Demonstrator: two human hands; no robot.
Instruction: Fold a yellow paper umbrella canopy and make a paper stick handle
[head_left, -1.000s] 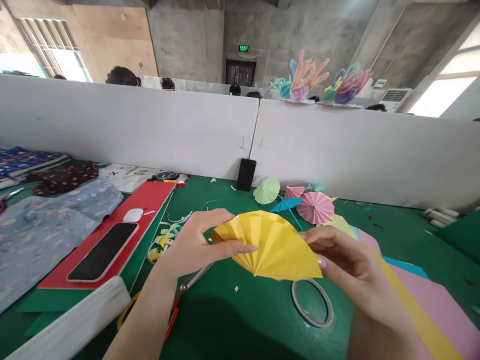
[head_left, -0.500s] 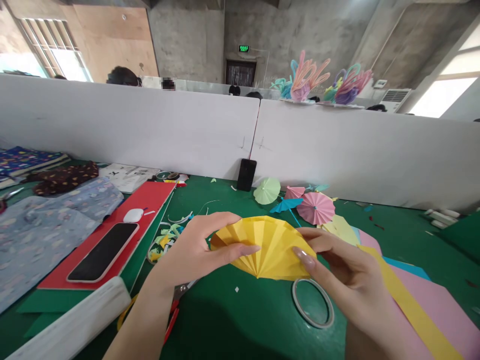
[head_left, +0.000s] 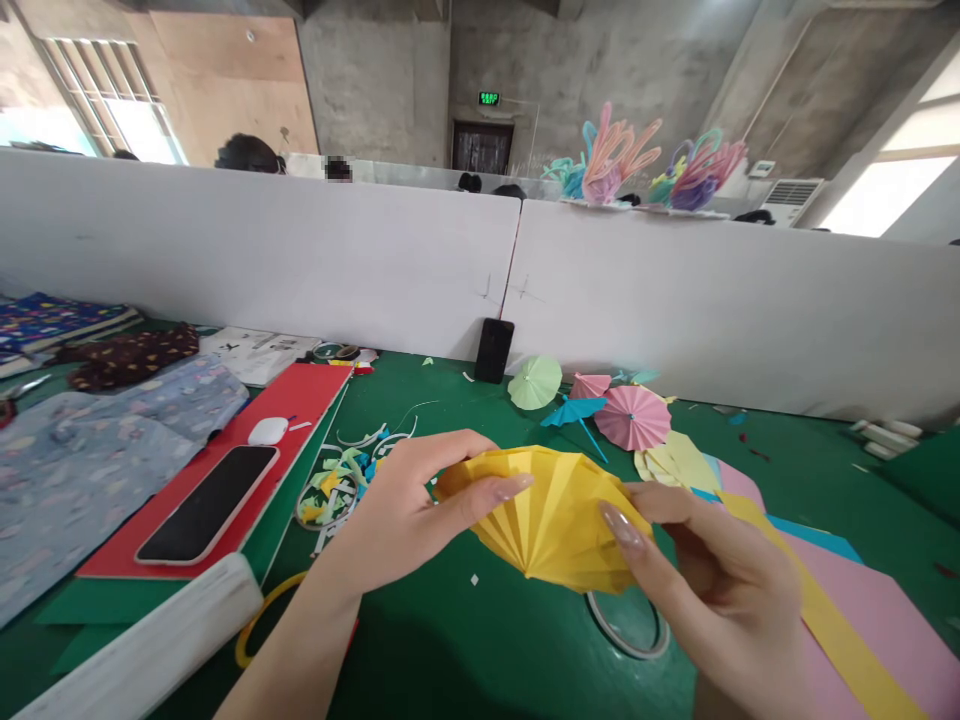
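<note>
Between my hands is a yellow pleated paper umbrella top (head_left: 551,520), creased into radiating folds that meet at a point at its lower edge. My left hand (head_left: 420,510) pinches its left side, thumb on the near face and fingers behind. On the right side, my right hand (head_left: 697,570) grips the paper the same way, thumb in front. Just below the paper, a roll of tape (head_left: 630,640) lies on the green table, partly covered by it. Finished small paper umbrellas in pink (head_left: 634,418), blue (head_left: 574,410) and pale green (head_left: 535,382) rest beyond my hands.
Coloured paper sheets (head_left: 862,590) lie at the right. A phone (head_left: 208,505) rests on a red folder (head_left: 112,550) at the left, near paper scraps (head_left: 337,485). Another phone (head_left: 494,350) leans against the white partition (head_left: 337,260). A yellow ring handle (head_left: 247,640) shows beside my left forearm.
Both hands have moved slightly down and to the right with the yellow paper. Its near face has tipped and its right part looks flatter. The roll of tape is now more covered.
</note>
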